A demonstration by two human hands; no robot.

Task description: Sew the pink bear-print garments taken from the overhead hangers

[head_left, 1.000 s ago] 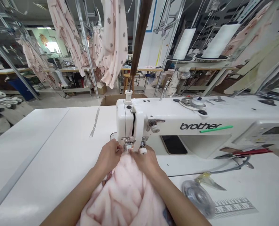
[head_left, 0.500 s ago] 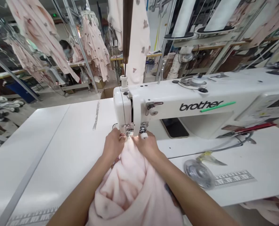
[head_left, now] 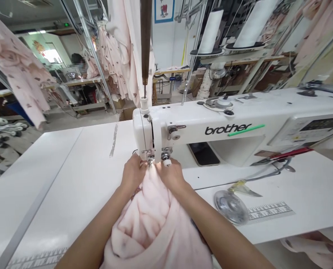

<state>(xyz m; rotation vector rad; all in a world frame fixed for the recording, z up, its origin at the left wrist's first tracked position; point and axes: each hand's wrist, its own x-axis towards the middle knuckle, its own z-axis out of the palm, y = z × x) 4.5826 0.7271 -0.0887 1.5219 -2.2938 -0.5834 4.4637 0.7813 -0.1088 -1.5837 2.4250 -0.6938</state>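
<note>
Pale pink fabric [head_left: 152,216] with a soft, fuzzy look runs from the lower edge of the view up to the needle area of a white sewing machine [head_left: 189,130]. Beside the presser foot [head_left: 150,160], on its left, my left hand [head_left: 133,171] has its fingers closed on the fabric edge. On the other side my right hand [head_left: 170,173] grips the fabric, its fingertips partly hidden behind the machine's tension dial [head_left: 166,157]. A small lamp lights the cloth under the foot. The stitching itself is too small to make out.
A dark phone [head_left: 204,154] lies under the machine arm. To the right are yellow-handled thread snips [head_left: 245,188], a clear round container [head_left: 231,206] and a printed ruler strip [head_left: 271,212]. Thread cones [head_left: 210,31] stand behind. Pink garments hang at the back, where a person [head_left: 79,65] sits.
The camera view has shifted slightly, so the machine appears a little further left. Both hands stay beside the presser foot, holding the fabric; hanging garments at the back have swung.
</note>
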